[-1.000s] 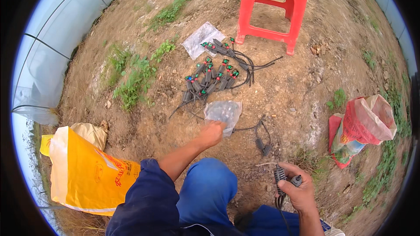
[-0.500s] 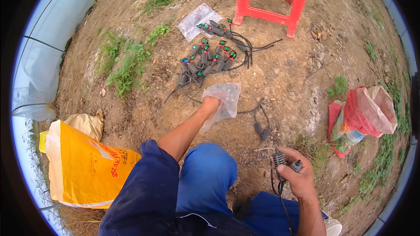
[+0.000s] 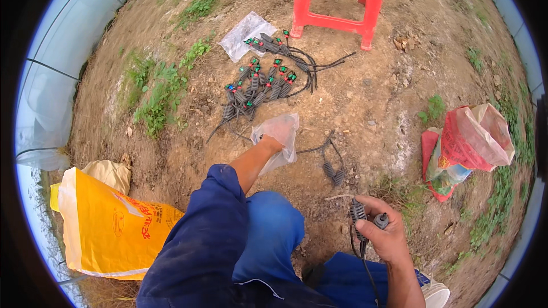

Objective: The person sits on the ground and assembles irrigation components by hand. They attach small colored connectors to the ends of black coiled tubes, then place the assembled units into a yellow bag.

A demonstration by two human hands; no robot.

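Bag (image 3: 282,161), thin + clear, is around L hand (image 3: 274,138), just below the pile of ribbed grey pcs w/ green tips (image 3: 257,88) on bare soil (image 3: 377,91). L fingers are hidden by crumpled plastic, so can't tell if they're spread or pinching. Main risk, I'd say: plastic sits close round the hand, so a quick pull-out could drag the bag along or tip its contents; anything small would be hard to spot on soil.

R hand (image 3: 389,240) grips a ribbed grey pc (image 3: 358,212) w/ thumb + fingers, plus a round-ended grey pc (image 3: 381,221) alongside; blk tubes (image 3: 363,252) dangle below. Two at once is prob. awkward: one could slip if the thumb shifts. Tubes might also tangle or snag on the trouser leg (image 3: 345,274).

Loose ribbed pair (image 3: 333,174) lies b/w the hands, its tube near the bag; a careless L sweep could hook it.
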